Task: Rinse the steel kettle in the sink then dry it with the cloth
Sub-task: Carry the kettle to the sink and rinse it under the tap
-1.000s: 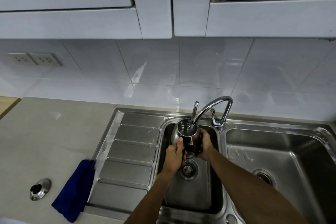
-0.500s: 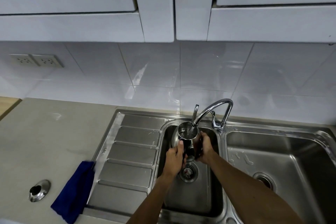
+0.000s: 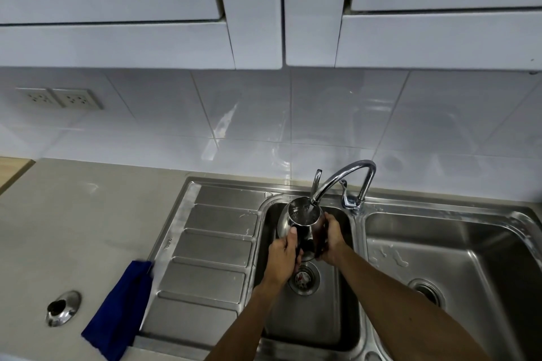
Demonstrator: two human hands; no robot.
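The steel kettle is held upright over the left sink basin, its open mouth right under the tap spout. Water stands inside it. My left hand grips the kettle's left side and my right hand holds its right side by the dark handle. The kettle's thin spout sticks up behind. A folded blue cloth lies on the counter at the drainboard's left edge. The kettle's steel lid with a black knob lies further left.
A ribbed steel drainboard lies between the cloth and the left basin. The right basin holds water drops. White wall cabinets hang low overhead. Two wall sockets sit at the far left.
The hands and kettle stay under the tap with hardly any shift. The view has tilted down slightly.
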